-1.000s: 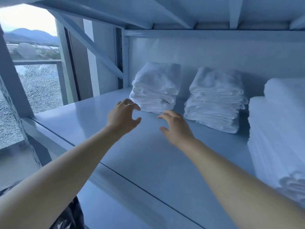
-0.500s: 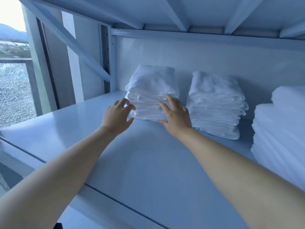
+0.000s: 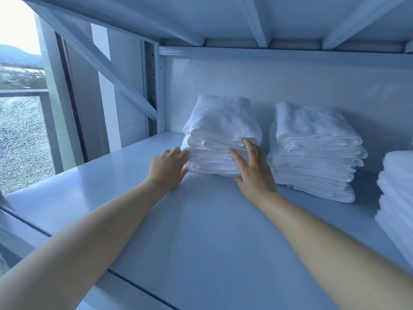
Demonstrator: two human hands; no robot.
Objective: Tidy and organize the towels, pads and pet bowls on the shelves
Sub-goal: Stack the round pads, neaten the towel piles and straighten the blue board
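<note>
A stack of folded white towels (image 3: 221,128) stands at the back left of the pale shelf (image 3: 190,231). My left hand (image 3: 166,167) rests against the stack's lower left front corner, fingers spread. My right hand (image 3: 253,170) lies flat against the stack's right front, fingers apart and pressing on the folds. Neither hand grips a towel. To the right stands a second stack of white towels (image 3: 312,151), apart from the first. A third white stack (image 3: 395,202) is cut off by the right edge.
A diagonal brace (image 3: 111,63) and an upright post (image 3: 152,90) close the shelf's left end. The shelf above (image 3: 268,16) hangs low overhead. A window with patterned glass (image 3: 22,139) lies to the left.
Both hands have reached forward from mid-shelf to the left towel stack and now press on its front. The view has shifted closer and to the right.
</note>
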